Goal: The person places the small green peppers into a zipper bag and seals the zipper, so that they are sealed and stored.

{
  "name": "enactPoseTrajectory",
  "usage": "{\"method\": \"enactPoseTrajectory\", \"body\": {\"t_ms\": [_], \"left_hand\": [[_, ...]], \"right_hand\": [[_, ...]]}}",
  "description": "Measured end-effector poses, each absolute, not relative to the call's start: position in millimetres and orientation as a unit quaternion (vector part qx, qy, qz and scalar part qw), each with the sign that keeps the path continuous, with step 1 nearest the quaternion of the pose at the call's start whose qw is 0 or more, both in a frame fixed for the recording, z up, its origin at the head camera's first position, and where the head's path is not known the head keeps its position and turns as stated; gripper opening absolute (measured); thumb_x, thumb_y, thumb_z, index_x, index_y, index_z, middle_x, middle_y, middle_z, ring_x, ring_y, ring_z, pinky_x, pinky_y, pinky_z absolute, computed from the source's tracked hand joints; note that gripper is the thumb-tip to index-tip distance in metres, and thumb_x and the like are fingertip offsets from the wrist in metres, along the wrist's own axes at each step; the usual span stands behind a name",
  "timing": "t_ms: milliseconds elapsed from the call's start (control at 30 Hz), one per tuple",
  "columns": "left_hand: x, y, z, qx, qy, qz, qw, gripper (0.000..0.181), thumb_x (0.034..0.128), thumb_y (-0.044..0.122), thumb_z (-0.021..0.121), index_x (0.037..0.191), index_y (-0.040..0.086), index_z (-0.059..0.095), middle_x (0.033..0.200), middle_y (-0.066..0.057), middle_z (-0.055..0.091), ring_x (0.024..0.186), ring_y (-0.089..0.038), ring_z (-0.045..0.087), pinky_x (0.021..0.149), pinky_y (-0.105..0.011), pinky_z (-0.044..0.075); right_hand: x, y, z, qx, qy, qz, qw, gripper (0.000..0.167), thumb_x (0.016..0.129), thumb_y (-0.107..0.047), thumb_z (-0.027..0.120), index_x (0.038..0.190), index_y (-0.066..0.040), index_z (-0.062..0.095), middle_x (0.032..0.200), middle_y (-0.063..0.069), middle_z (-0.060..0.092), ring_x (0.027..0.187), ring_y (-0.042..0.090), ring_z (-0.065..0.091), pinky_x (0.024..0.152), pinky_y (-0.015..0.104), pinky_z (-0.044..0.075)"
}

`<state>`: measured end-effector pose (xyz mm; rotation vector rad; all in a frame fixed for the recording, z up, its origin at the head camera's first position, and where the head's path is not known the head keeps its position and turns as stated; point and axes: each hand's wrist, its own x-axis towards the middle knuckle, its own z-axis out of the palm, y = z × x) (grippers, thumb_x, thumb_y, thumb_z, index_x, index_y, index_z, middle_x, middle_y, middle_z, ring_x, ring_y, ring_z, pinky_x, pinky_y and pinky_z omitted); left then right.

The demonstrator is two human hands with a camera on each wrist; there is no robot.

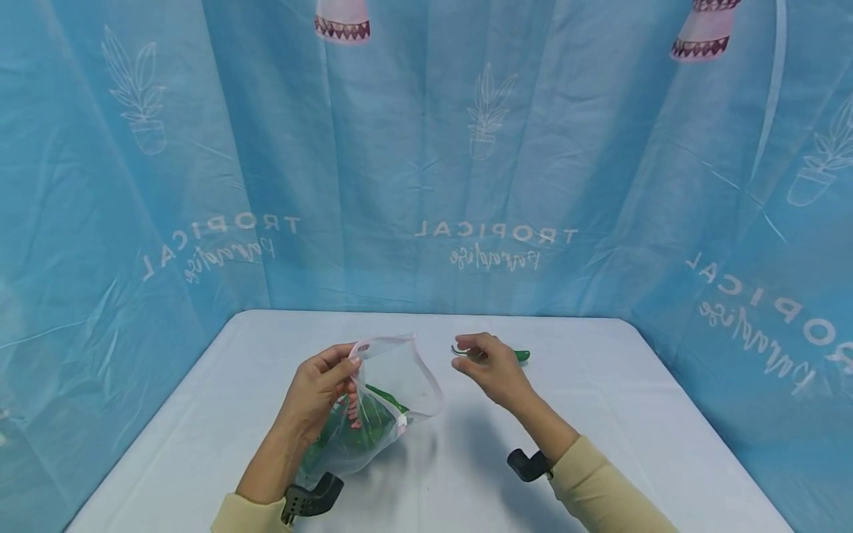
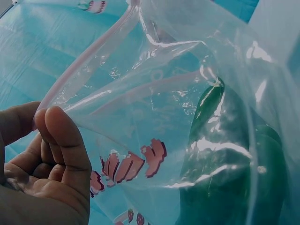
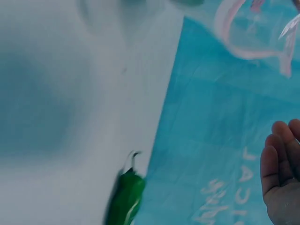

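Observation:
My left hand (image 1: pixel 313 396) pinches the pink-edged rim of a clear zip bag (image 1: pixel 398 364) between thumb and fingers, and the bag's mouth gapes open. Inside the bag are green peppers (image 2: pixel 220 164), seen through the film with its red printed marks. To the right of the bag, my right hand (image 1: pixel 494 376) is raised with thumb and fingers apart and nothing between them. A single long green pepper (image 1: pixel 523 356) lies on the table beyond the right hand, partly hidden by it in the head view. Its curled stem shows in the right wrist view, apart from the fingers (image 3: pixel 276 164).
The white table (image 1: pixel 586 414) carries the pepper near its far side. Blue printed curtains (image 1: pixel 373 185) hang behind it and along both sides. A black wrist camera (image 1: pixel 315 494) is strapped to the left wrist and another (image 1: pixel 529 465) to the right.

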<state>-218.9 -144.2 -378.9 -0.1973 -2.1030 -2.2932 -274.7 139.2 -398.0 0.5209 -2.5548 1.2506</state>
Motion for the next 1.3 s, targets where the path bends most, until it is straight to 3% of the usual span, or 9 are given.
{"method": "enactPoseTrajectory", "body": {"t_ms": [267,600,867,1100,1300], "left_hand": [[-219.3,-142.9,-377.9,-0.058,-0.678,-0.733,0.012,0.044,0.0913,0.023,0.062,0.123,-0.006,0.051,0.078,0.005,0.054,0.06,-0.006,0.052,0.059,-0.021,0.051],[-220.3,-143.1,-378.4,-0.056,-0.679,-0.732,0.013,0.044,0.0916,0.022,0.061,0.124,-0.006,0.051,0.078,0.005,0.054,0.059,-0.006,0.053,0.059,-0.021,0.051],[-220.5,-142.9,-379.0,-0.055,-0.676,-0.735,0.013,0.043,0.0911,0.022,0.062,0.122,-0.006,0.051,0.077,0.005,0.055,0.059,-0.006,0.053,0.058,-0.021,0.051],[-220.5,-143.1,-379.8,-0.055,-0.678,-0.733,0.014,0.043,0.0911,0.022,0.062,0.122,-0.005,0.051,0.077,0.005,0.055,0.059,-0.006,0.053,0.06,-0.021,0.051],[-221.1,-143.3,-379.7,-0.054,-0.678,-0.733,0.014,0.044,0.0912,0.022,0.062,0.123,-0.006,0.051,0.077,0.005,0.055,0.059,-0.006,0.054,0.061,-0.022,0.052]], "right_hand": [[-293.6,164.7,-416.0,0.124,-0.889,0.428,0.106,0.039,0.083,-0.026,0.072,0.12,-0.015,0.063,0.106,0.005,0.063,0.097,0.02,0.061,0.082,0.034,0.054],[-314.9,193.1,-445.7,0.053,-0.896,0.435,0.075,0.047,0.085,-0.028,0.069,0.126,-0.008,0.057,0.123,0.013,0.06,0.115,0.028,0.056,0.095,0.043,0.049],[-327.0,209.7,-456.3,0.047,-0.905,0.418,0.065,0.049,0.086,-0.029,0.069,0.128,-0.008,0.056,0.126,0.012,0.06,0.114,0.027,0.055,0.094,0.044,0.048],[-338.9,218.8,-463.2,0.023,-0.917,0.394,0.054,0.051,0.086,-0.031,0.068,0.13,-0.008,0.055,0.133,0.015,0.055,0.126,0.033,0.046,0.105,0.052,0.037],[-347.0,224.5,-466.2,0.017,-0.924,0.378,0.051,0.051,0.087,-0.03,0.066,0.13,-0.006,0.054,0.135,0.018,0.052,0.128,0.036,0.043,0.107,0.054,0.035]]}}
